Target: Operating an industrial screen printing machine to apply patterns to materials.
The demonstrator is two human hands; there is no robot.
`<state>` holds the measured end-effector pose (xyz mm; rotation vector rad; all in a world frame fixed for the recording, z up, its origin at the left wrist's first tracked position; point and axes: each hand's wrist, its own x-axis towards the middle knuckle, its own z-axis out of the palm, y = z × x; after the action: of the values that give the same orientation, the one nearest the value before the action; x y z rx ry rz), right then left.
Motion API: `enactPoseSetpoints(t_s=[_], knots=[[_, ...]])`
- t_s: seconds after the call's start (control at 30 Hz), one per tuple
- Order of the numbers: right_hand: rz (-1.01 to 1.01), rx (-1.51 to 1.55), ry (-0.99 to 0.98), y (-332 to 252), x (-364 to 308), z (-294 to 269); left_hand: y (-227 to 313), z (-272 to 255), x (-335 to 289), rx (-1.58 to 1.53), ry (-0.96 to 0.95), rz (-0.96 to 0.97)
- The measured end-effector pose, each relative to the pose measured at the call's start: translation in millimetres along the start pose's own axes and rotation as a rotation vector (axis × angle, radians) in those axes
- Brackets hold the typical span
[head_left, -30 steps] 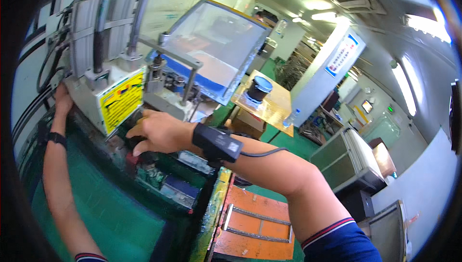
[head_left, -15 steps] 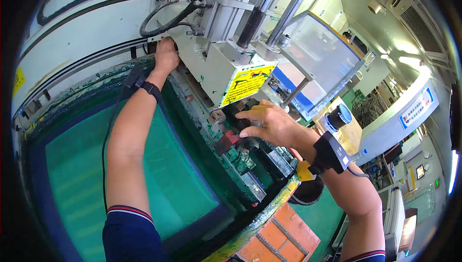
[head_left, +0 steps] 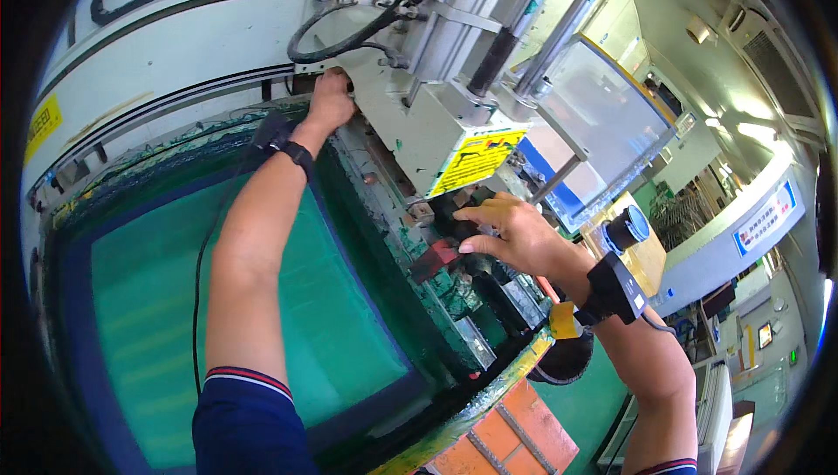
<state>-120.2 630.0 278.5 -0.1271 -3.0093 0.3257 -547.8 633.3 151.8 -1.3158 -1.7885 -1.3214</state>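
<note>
My left hand point(head_left: 333, 99) is closed at the far left end of the pale machine head point(head_left: 428, 139); what its fingers hold there is hidden. At the near right end of that head, my right hand point(head_left: 519, 235) has thumb and index finger curved round a dark, black knob point(head_left: 445, 210), its outline hard to make out. Just below the right thumb sits a red block point(head_left: 434, 259) on the ink-stained bar. Beneath my left forearm lies a green mesh screen point(head_left: 236, 283) with a dark blue border.
A yellow warning label point(head_left: 476, 161) marks the head, with steel rods point(head_left: 559, 30) and black hoses point(head_left: 349, 43) above. Behind stands a clear framed panel point(head_left: 602, 117). An orange panel point(head_left: 515, 431) lies at the lower front, near a yellow-stained rail point(head_left: 463, 418). A blue-topped dark cylinder point(head_left: 628, 229) is beyond my right wrist.
The whole scene has shifted slightly right in the picture as the view moved. Both hands keep nearly the same places on the machine.
</note>
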Motion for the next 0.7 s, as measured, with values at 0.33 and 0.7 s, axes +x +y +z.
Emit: enactPoseSetpoints(t_s=[0.33, 0.7], knots=[[0.059, -0.006, -0.005, 1, -5, -3, 58, -20, 5, 0.147, -0.093, -0.289], [0.036, 0.1, 0.035, -3, 1, 9, 14, -2, -2, 0.035, 0.054, -0.172]])
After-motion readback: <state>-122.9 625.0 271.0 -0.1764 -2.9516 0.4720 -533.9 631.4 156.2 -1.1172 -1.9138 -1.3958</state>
